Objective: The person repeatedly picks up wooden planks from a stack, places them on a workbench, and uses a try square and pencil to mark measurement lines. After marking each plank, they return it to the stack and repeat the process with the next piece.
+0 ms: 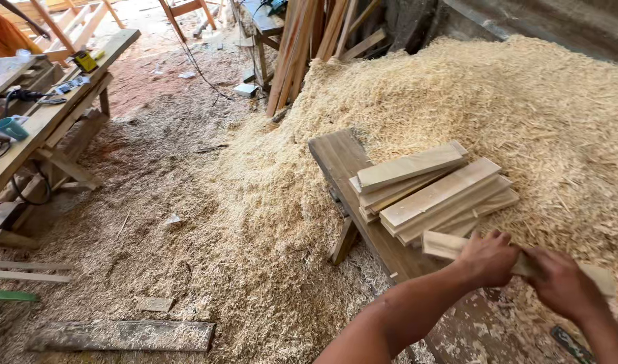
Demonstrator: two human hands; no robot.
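Both my hands grip one short pale wooden board (444,244) held flat just above a dark wooden bench (339,154). My left hand (487,258) wraps its middle. My right hand (562,283) holds it farther right, and the board's right end (600,276) sticks out past that hand. Just beyond the held board, a loose stack of several similar pale boards (430,190) lies on the bench, fanned at slightly different angles.
A big heap of wood shavings (498,94) fills the right side and spills over the floor. A long workbench (46,114) with tools stands at left. Planks (295,54) lean at the back. A flat board (124,335) lies on the floor.
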